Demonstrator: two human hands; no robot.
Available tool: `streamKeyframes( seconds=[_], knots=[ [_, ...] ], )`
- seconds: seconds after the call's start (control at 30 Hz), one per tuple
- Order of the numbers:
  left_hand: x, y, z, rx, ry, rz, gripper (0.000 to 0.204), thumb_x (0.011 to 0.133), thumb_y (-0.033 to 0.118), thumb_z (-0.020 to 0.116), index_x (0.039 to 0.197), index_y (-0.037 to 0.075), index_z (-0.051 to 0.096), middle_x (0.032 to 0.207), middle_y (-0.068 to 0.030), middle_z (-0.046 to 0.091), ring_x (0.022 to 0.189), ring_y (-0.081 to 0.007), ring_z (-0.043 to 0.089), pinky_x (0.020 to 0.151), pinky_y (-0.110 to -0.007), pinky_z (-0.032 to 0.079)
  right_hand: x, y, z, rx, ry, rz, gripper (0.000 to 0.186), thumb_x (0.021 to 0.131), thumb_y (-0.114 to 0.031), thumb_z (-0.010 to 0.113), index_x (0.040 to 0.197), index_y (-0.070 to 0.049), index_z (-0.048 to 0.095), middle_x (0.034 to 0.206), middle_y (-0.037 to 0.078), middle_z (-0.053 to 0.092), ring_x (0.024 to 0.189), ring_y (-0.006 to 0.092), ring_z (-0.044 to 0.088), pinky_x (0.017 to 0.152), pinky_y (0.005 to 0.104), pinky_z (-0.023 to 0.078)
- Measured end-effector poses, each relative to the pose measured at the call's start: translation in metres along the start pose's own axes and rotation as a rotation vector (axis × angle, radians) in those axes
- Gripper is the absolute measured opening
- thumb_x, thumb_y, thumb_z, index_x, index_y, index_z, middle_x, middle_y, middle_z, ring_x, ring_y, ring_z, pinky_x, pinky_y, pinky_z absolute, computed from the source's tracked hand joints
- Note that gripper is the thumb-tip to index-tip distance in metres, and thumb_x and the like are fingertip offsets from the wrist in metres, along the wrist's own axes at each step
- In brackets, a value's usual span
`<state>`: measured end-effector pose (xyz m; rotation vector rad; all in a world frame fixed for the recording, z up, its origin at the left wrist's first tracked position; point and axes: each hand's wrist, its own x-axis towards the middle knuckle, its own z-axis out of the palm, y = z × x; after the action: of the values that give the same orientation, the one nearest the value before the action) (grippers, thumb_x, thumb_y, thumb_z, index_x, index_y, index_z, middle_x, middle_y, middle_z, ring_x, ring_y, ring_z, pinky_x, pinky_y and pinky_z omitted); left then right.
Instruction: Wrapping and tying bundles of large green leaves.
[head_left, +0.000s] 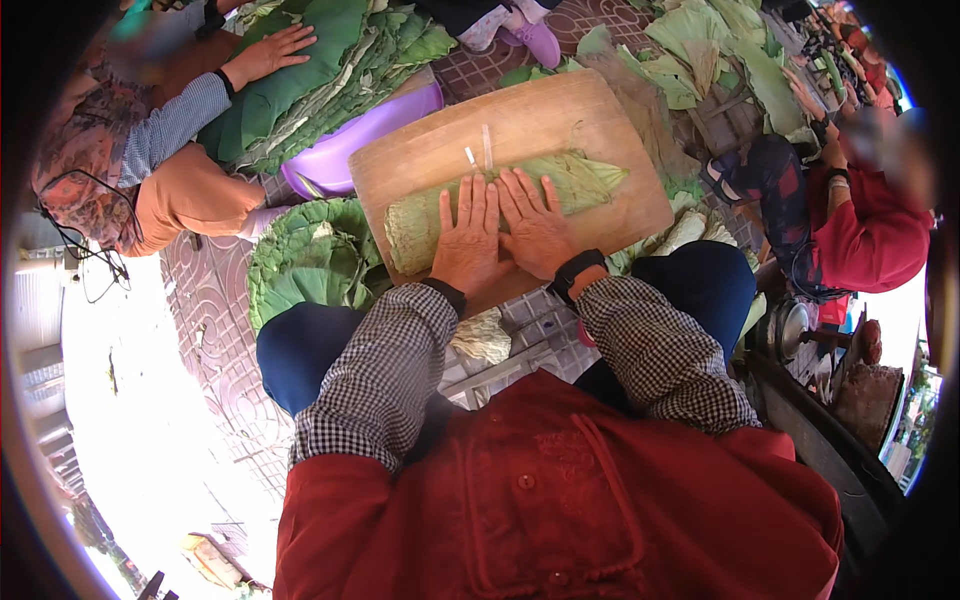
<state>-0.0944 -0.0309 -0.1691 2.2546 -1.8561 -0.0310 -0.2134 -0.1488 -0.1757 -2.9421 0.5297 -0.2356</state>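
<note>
On a wooden board [540,115] in front of me lies a long, flattened bundle of pale green leaves [412,225], cut off square at its left end and pointed at its right. My left hand [470,235] presses flat on the middle of the bundle with its fingers stretched forward. Right beside it, my right hand [535,222] rests flat on the bundle too, fingers spread. Neither hand grips anything. Two small white strips [487,146] lie on the board just past my fingertips.
A purple tub [335,155] heaped with large green leaves [300,90] stands at the far left, a person's hand [270,58] on the leaves. More leaves [315,255] lie left of the board and others [690,60] beyond it. Another person in red [870,235] sits at right.
</note>
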Motion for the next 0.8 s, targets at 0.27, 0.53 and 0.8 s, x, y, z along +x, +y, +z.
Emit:
streamKeyframes(
  seconds=[0.27,0.53,0.8],
  knots=[
    [0.002,-0.005,0.004,0.032,0.051,0.022,0.111,0.075,0.063,0.067,0.149,-0.009,0.028,0.157,-0.0279,0.025,0.15,-0.0393,0.016,0.118,-0.062,0.01,0.002,0.002,-0.001,0.048,-0.016,0.02,0.074,0.094,-0.042,0.053,0.152,-0.002,0.03,0.16,0.013,0.025,0.151,0.0275,0.017,0.122,0.0522,0.007],
    [-0.022,-0.034,-0.022,0.1,-0.076,-0.175,0.117,0.076,0.069,0.065,0.15,-0.01,0.021,0.159,-0.026,0.02,0.15,-0.0388,0.014,0.12,-0.058,0.01,-0.002,0.053,-0.003,0.013,0.013,0.171,0.078,0.095,-0.052,0.05,0.152,-0.004,0.03,0.16,0.012,0.026,0.15,0.026,0.019,0.122,0.0519,0.006],
    [-0.024,-0.042,-0.021,0.071,-0.106,-0.163,0.12,0.075,0.071,0.065,0.151,-0.01,0.019,0.159,-0.0267,0.019,0.15,-0.0401,0.014,0.12,-0.058,0.009,-0.012,0.051,0.006,0.008,0.004,0.268,0.08,0.095,-0.056,0.048,0.152,-0.003,0.028,0.161,0.013,0.025,0.151,0.028,0.018,0.122,0.0525,0.007]
  ],
)
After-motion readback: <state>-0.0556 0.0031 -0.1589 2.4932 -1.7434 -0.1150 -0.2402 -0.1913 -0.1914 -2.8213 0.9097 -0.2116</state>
